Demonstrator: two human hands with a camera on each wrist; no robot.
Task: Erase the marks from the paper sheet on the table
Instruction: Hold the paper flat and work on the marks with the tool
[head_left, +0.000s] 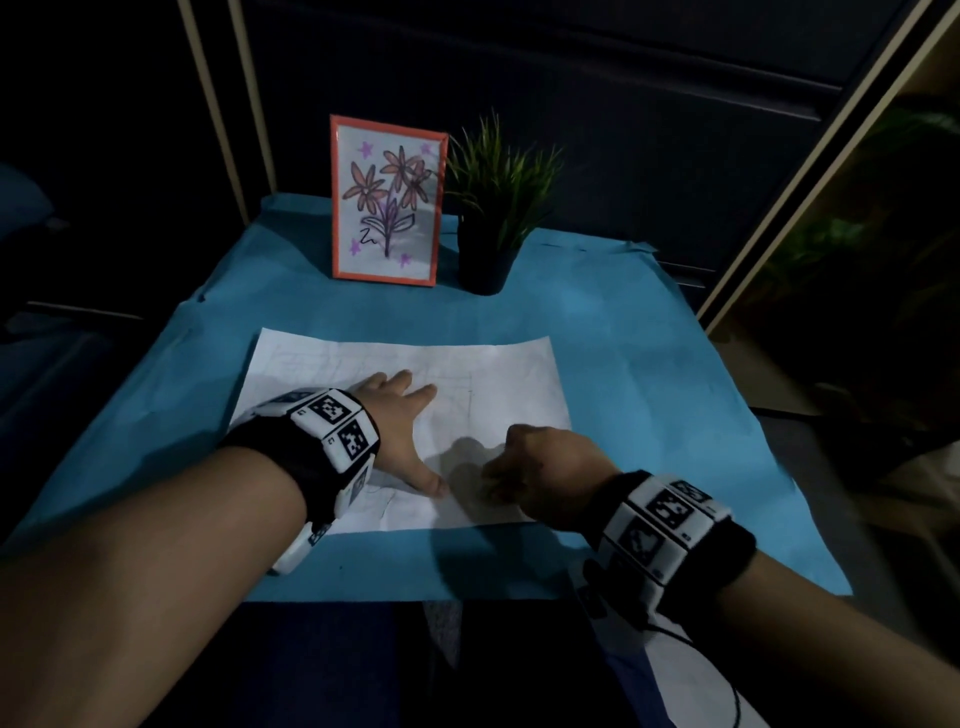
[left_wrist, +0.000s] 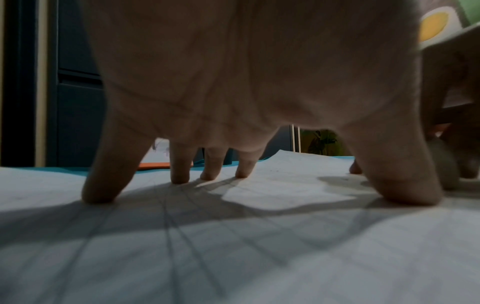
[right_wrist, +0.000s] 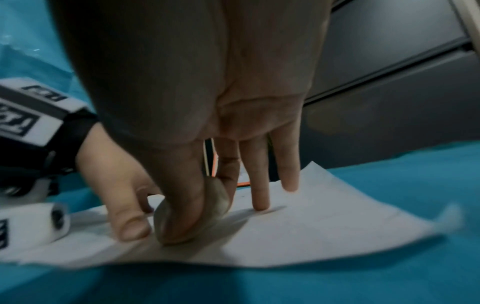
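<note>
A white paper sheet (head_left: 498, 374) lies on the blue-covered table (head_left: 649, 364), with faint pencil lines (head_left: 470, 400) across it. My left hand (head_left: 405, 431) presses on the sheet's left half, its spread fingers (left_wrist: 179, 170) and thumb standing on the paper (left_wrist: 259, 246). My right hand (head_left: 540, 462) is near the sheet's front edge, just right of the left thumb. It pinches a greyish eraser (right_wrist: 220, 198) between thumb and forefinger, with the eraser's lower end on the paper (right_wrist: 324, 236). Its other fingers (right_wrist: 259, 195) point down at the sheet.
At the back of the table stand an orange-framed flower drawing (head_left: 387, 200) and a potted plant in a black pot (head_left: 493, 208). Dark cabinet fronts rise behind the table. A black cable (head_left: 691, 644) hangs below my right wrist at the table's front edge.
</note>
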